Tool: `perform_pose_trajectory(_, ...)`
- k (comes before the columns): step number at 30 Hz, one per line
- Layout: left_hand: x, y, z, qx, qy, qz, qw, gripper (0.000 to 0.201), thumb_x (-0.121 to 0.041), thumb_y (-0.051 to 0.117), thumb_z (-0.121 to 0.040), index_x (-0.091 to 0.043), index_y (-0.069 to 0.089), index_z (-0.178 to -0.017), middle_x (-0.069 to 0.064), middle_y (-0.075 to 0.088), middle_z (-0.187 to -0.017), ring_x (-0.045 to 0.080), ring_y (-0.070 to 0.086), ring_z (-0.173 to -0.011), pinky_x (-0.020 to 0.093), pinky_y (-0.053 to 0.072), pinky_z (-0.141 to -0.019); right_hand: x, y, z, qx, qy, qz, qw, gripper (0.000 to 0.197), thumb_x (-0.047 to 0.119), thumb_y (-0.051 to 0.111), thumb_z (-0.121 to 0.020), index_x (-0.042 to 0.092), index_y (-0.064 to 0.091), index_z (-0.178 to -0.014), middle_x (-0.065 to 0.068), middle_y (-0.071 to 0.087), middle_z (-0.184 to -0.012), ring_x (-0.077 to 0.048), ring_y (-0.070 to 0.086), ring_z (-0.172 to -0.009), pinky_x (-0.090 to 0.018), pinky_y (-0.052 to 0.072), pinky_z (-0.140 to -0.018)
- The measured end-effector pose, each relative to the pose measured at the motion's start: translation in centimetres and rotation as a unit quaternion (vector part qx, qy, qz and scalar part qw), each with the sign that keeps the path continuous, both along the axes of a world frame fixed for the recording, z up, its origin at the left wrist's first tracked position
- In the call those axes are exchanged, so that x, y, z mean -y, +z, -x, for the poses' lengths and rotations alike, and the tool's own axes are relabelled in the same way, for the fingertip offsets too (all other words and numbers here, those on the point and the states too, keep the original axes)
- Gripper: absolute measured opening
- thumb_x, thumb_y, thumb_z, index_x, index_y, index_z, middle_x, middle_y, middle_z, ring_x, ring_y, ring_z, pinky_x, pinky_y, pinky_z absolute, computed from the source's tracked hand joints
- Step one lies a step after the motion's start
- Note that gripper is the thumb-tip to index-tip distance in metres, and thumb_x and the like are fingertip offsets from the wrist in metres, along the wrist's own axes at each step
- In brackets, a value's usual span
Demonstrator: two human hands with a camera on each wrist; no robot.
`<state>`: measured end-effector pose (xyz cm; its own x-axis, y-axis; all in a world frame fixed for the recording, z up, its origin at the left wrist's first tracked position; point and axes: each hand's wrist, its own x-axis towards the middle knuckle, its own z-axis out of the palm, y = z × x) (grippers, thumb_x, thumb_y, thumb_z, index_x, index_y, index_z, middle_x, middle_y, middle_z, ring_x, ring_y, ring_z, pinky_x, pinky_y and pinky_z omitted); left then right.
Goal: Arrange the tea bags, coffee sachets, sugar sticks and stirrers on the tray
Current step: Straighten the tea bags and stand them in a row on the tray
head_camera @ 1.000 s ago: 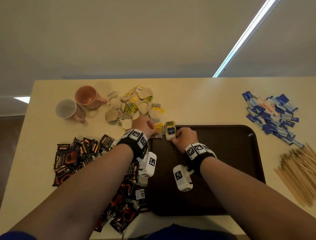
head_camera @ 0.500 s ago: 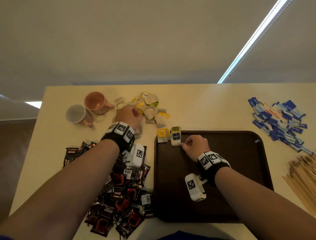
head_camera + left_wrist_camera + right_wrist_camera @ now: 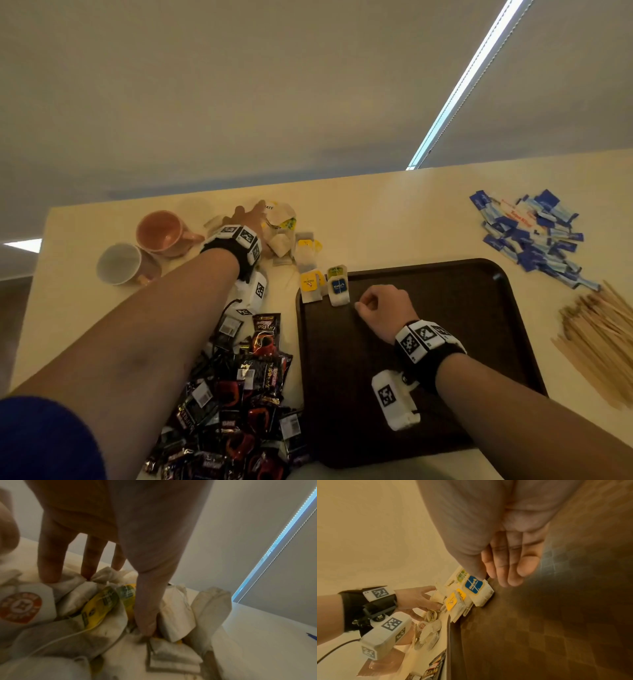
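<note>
1. While the left hand [image 3: 247, 219] digs into the tea bags [image 3: 284, 233] heaped on the desk [image 3: 376, 212], the right hand [image 3: 385, 306] sits on the tray [image 3: 479, 308] just beside the blue-tag bag [image 3: 338, 287].
2. Left grip: fingers spread, tips down on the heap, thumb pushed in among the bags; nothing lifted that I can see.
3. Right grip: fingers curled in, thumb tip at the blue-tag bag's edge. Touching or nudging it, not clearly pinching.
4. Tray state: blue-tag bag at the far-left corner, yellow-tag bag [image 3: 311, 286] beside it overlapping the rim. Rest of the tray is bare.
5. Coffee sachets [image 3: 246, 394] are piled left of the tray, sugar sticks [image 3: 534, 236] and stirrers [image 3: 599, 342] on its right, all off the tray.
6. Step, my read: early tea-bag row, left fetching the next bag.
7. Next move needs one bag pinched free without dragging strings or neighbours, then set beside the blue-tag bag.
</note>
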<state>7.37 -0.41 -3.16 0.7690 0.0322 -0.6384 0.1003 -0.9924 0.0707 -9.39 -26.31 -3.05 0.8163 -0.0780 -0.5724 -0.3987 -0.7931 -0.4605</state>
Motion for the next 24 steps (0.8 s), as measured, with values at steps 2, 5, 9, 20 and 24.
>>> perform_pose_trajectory(2,0.3,-0.2,0.1,0.02,0.0,-0.004,1.0,0.089,-0.034,0.075,-0.081,-0.034,0.024,-0.154,0.014,0.038,-0.142,0.045,0.043,-0.131,0.053,0.044,-0.103,0.1,0.0,-0.3,0.0,-0.002,0.0,1.0,0.014,0.033,0.065,-0.093,0.021,0.069,-0.099,0.006,0.067,-0.091,-0.008,0.061,-0.087,-0.026,0.054,-0.08)
perform_pose_trajectory(5,0.3,-0.5,0.7,0.05,0.002,0.003,0.999,0.07,-0.019,0.067,-0.085,-0.029,0.038,-0.147,0.015,0.048,-0.133,0.043,0.054,-0.119,0.048,0.05,-0.094,0.1,-0.1,-0.5,-0.004,-0.001,0.002,1.0,0.015,0.034,0.064,-0.093,0.021,0.069,-0.1,0.006,0.066,-0.091,-0.008,0.061,-0.086,-0.025,0.053,-0.078)
perform_pose_trajectory(9,0.3,-0.9,1.7,0.107,0.005,0.023,0.994,0.044,-0.013,0.058,-0.088,-0.024,0.057,-0.131,0.015,0.062,-0.123,0.041,0.061,-0.108,0.041,0.048,-0.079,0.2,-0.1,-0.8,-0.007,-0.004,0.006,1.0,0.015,0.033,0.065,-0.093,0.021,0.069,-0.099,0.005,0.066,-0.09,-0.008,0.06,-0.085,-0.023,0.05,-0.076)
perform_pose_trajectory(20,-1.2,3.9,3.8,0.175,0.09,0.069,0.978,0.023,-0.016,0.068,-0.086,-0.017,0.072,-0.11,0.011,0.068,-0.118,0.034,0.06,-0.109,0.032,0.044,-0.079,0.1,1.3,-0.9,0.013,0.008,0.001,1.0,0.016,0.033,0.064,-0.092,0.02,0.071,-0.098,0.003,0.068,-0.091,-0.012,0.062,-0.089,-0.028,0.053,-0.081)
perform_pose_trajectory(24,-1.8,6.0,4.8,0.19,0.104,0.087,0.972,0.014,-0.017,0.071,-0.084,-0.019,0.072,-0.097,0.01,0.07,-0.111,0.033,0.063,-0.103,0.034,0.047,-0.081,-0.1,2.6,-0.5,0.024,0.019,-0.007,1.0,0.017,0.031,0.064,-0.093,0.017,0.072,-0.1,0.001,0.069,-0.091,-0.013,0.063,-0.09,-0.03,0.054,-0.085)
